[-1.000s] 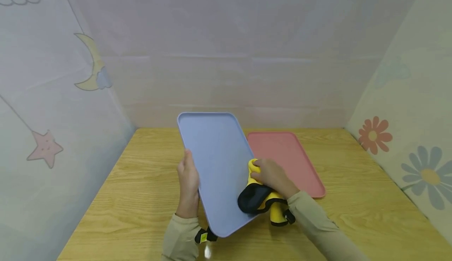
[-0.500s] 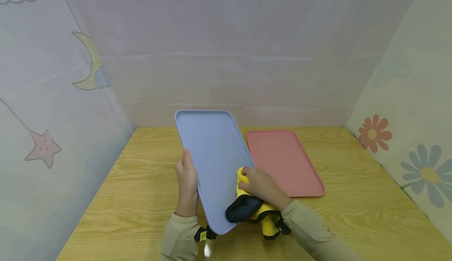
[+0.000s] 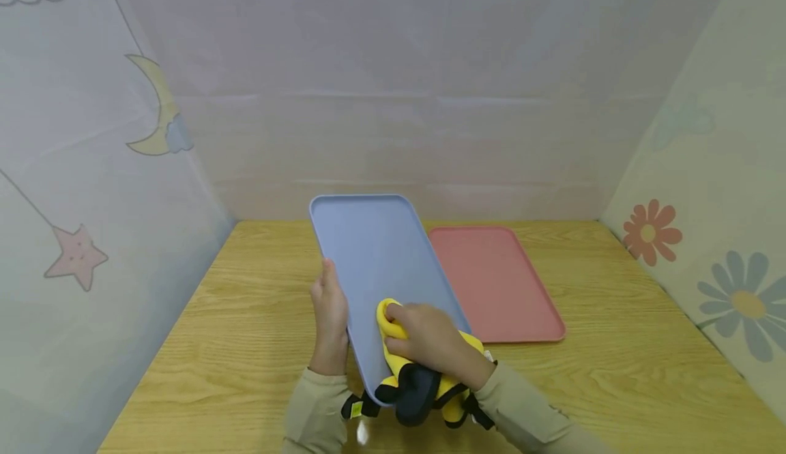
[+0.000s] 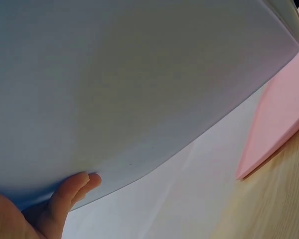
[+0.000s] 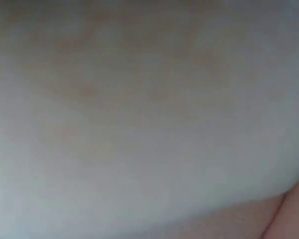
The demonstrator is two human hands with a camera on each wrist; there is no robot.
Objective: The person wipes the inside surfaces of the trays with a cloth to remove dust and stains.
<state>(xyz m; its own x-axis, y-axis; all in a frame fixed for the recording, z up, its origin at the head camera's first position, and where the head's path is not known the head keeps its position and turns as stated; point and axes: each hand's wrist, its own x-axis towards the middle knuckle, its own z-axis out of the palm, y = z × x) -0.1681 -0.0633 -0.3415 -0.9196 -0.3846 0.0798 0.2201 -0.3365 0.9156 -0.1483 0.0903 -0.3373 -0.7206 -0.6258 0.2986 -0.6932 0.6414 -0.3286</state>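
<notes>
My left hand [image 3: 329, 314] grips a light-blue rectangular tray [image 3: 374, 249] by its left rim, the thumb along the edge. In the left wrist view, fingertips [image 4: 77, 186] touch the tray's underside. The tray is raised off the table and tilted, its inner face toward me. In the head view, my right hand [image 3: 430, 338] bunches a soft yellow-and-black cloth [image 3: 393, 358] against the tray's lower part. Folds of the cloth hang over the tray's near edge. The right wrist view is a pale blur with some skin at the lower right.
A pink tray [image 3: 497, 283] lies flat on the wooden table [image 3: 245, 345], right of and behind the blue one. Pale printed sheets stand along the back and both sides of the table.
My right hand has moved the cloth left and down across the blue tray, toward its near corner. My left hand and the tray have shifted only slightly. The pink tray stays put.
</notes>
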